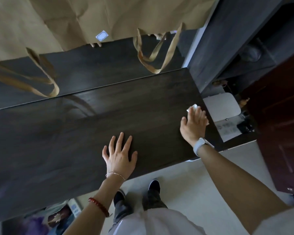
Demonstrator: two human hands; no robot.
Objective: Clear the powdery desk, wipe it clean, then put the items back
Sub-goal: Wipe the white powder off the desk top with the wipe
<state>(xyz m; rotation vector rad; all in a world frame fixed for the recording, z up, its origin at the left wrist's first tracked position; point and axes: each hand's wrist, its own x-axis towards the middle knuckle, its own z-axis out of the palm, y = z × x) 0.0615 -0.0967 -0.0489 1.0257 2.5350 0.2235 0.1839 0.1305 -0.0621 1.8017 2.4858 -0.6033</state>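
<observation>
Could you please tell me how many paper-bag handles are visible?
2. One handle hangs over the desk's far left; the other handle hangs at far centre-right. Further handles may be hidden behind the bags.

Both arms are reaching forward and down. The left hand (pixel 120 156) is lying flat, palm down, all 5 fingers spread and straight, with 2 bracelets sitting on that wrist and forearm. The right hand (pixel 193 123) is stretching further out to the right, palm down too, fingers together and pressing flat, with a pale band wrapping its wrist.
</observation>
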